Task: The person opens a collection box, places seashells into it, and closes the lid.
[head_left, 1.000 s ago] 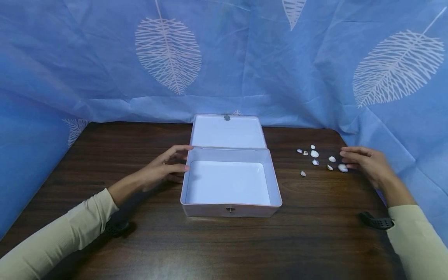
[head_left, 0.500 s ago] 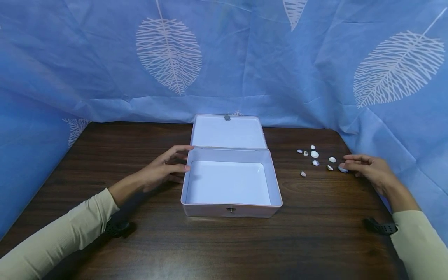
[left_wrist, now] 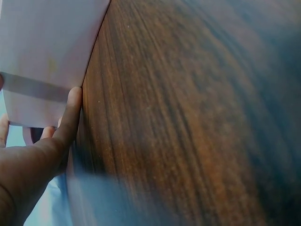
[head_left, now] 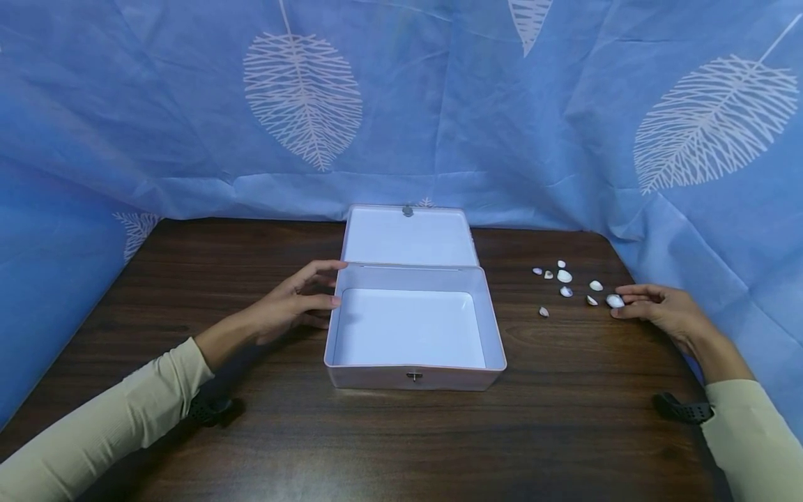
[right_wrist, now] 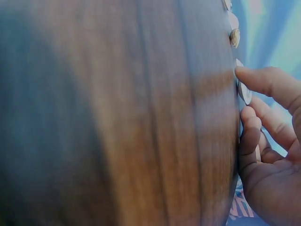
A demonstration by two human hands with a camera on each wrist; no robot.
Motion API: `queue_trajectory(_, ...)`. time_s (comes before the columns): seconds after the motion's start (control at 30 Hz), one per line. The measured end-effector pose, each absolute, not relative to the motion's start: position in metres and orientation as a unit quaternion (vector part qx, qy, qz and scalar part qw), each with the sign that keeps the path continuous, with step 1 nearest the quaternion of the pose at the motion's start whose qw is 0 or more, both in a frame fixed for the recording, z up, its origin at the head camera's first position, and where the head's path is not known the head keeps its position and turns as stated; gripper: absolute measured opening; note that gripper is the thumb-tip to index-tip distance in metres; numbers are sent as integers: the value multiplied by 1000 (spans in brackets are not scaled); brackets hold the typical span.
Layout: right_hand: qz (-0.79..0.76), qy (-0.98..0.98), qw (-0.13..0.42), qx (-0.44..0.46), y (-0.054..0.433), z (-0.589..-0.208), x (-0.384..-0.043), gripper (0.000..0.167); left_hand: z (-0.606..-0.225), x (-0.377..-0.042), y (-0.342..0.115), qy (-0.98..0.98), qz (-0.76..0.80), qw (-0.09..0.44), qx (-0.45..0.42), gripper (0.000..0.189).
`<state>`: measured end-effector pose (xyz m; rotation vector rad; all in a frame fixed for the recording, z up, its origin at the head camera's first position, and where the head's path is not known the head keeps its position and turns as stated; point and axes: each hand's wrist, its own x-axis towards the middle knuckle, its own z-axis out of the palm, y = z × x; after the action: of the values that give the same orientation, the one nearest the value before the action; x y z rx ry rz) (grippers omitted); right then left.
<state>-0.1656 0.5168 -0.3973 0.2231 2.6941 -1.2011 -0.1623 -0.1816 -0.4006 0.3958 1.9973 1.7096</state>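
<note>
A white metal box point(head_left: 414, 377) stands with its lid point(head_left: 408, 237) folded back, and its inside shows bare. My left hand point(head_left: 290, 300) rests on the box's left wall, fingers extended; in the left wrist view a finger point(left_wrist: 72, 101) touches the wall's lower edge. Far to the right, my right hand point(head_left: 665, 310) has thumb and fingers on opposite sides of a white seashell point(head_left: 615, 300), pinching it at the table. In the right wrist view this seashell point(right_wrist: 244, 92) shows between the thumb and a finger.
Several small seashells point(head_left: 564, 277) lie scattered between the box and my right hand. One shell point(head_left: 544, 312) lies nearer the front. The dark wooden table point(head_left: 401, 446) ends at a blue leaf-patterned cloth point(head_left: 439, 104) behind and at the sides.
My right hand has come slightly nearer and right, and its thumb has moved from over the shell to its near side. The left hand and box stay put.
</note>
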Motion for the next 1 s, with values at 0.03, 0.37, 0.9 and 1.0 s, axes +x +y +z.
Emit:
queue_trajectory(0.03,-401,908,92,77,517,-398,-165,34,-400,-162,-181,730,624,240,144,74)
queue_trajectory(0.37,-400,907,100,83,519,-400,-164,31,-401,-163,-180,734,618,240,146,73)
queue_trajectory(0.9,-376,919,82,92,511,-394,-169,32,-401,-163,-180,734,620,240,139,74)
queue_trajectory(1.0,-380,917,78,96,509,-391,-170,29,-401,-163,-180,735,619,242,134,75)
